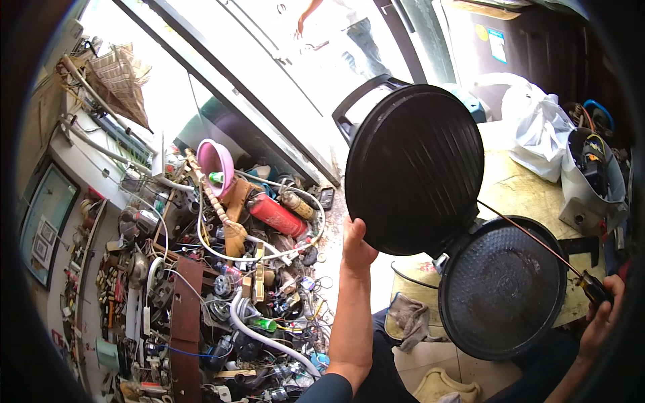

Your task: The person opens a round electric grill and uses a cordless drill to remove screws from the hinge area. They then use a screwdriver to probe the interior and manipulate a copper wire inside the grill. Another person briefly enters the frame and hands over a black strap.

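A double-plate electric grill is being held open and worked on with a long screwdriver. The ribbed upper plate (414,168) is propped upright by the left hand (356,247), whose palm and thumb are pressed against its lower left rim; the fingers are hidden behind the plate, so a full grasp cannot be confirmed. The dimpled lower plate (500,289) lies tilted toward the person, between the knees and the edge of the wooden worktop (517,188). The right hand (603,305) is closed around the dark handle of the screwdriver (531,242), and the thin shaft is pointed toward the hinge where the two plates are joined.

The step in hand is judged to be work on a fastener at the hinge. For the next move, the tip must be seated well in the screw head, and the upper plate must be kept steady so that it does not fall shut on the shaft.

As for containers, a grey metal can (591,181) is standing on the worktop at the right, and wires and small dark parts are seen inside it. A white plastic bag (537,127) is placed beside it; its contents are not visible. A pink bowl (216,161) is seen among the heap of cables and parts on the floor; it appears empty, but this cannot be told for sure. A grey rag (410,319) lies by the knee.
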Available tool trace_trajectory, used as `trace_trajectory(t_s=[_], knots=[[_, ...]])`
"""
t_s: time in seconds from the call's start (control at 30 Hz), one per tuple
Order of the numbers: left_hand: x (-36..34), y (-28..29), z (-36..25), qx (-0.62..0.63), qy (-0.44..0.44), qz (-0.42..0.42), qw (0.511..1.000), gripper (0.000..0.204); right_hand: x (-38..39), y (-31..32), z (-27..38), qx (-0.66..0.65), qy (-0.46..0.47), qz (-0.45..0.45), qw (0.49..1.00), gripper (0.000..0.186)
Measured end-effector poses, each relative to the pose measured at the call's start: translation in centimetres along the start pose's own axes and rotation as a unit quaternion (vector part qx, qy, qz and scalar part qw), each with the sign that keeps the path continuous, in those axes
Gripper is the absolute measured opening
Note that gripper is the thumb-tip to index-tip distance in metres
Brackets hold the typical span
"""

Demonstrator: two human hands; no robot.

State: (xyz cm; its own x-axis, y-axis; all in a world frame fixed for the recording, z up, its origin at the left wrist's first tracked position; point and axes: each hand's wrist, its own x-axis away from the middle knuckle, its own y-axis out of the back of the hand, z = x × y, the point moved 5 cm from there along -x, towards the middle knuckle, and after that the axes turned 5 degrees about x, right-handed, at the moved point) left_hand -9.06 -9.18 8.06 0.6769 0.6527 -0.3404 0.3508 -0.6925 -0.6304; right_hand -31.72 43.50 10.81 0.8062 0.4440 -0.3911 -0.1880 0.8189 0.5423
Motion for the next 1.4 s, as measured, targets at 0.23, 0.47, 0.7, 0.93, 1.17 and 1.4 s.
trace_trajectory(t_s=[0.23,0.47,0.7,0.93,1.17,1.4], knots=[[-0.1,1.3,0.2,0.005,-0.002,-0.035,0.999,0.093,-0.9,-1.6,3.7,0.021,0.055,-0.033,0.998,0.048],[0.1,1.9,0.1,-0.002,-0.022,-0.039,0.999,0.080,-1.2,-1.1,5.1,0.115,0.127,-0.093,0.981,0.040],[0.1,2.3,0.0,0.044,-0.021,0.022,0.999,0.066,-2.3,-1.2,5.5,-0.023,0.054,-0.073,0.996,0.073],[0.1,2.5,-0.4,0.073,0.011,0.020,0.997,0.066,-2.7,-1.9,6.6,-0.036,0.183,-0.087,0.979,0.062],[0.2,2.6,-0.6,0.067,0.017,0.004,0.998,0.064,-1.9,-0.8,5.0,0.023,0.126,-0.043,0.991,0.065],[-0.3,4.2,-1.2,0.081,0.009,0.000,0.997,0.066,-2.6,-1.4,4.6,-0.033,0.135,-0.064,0.988,0.069]])
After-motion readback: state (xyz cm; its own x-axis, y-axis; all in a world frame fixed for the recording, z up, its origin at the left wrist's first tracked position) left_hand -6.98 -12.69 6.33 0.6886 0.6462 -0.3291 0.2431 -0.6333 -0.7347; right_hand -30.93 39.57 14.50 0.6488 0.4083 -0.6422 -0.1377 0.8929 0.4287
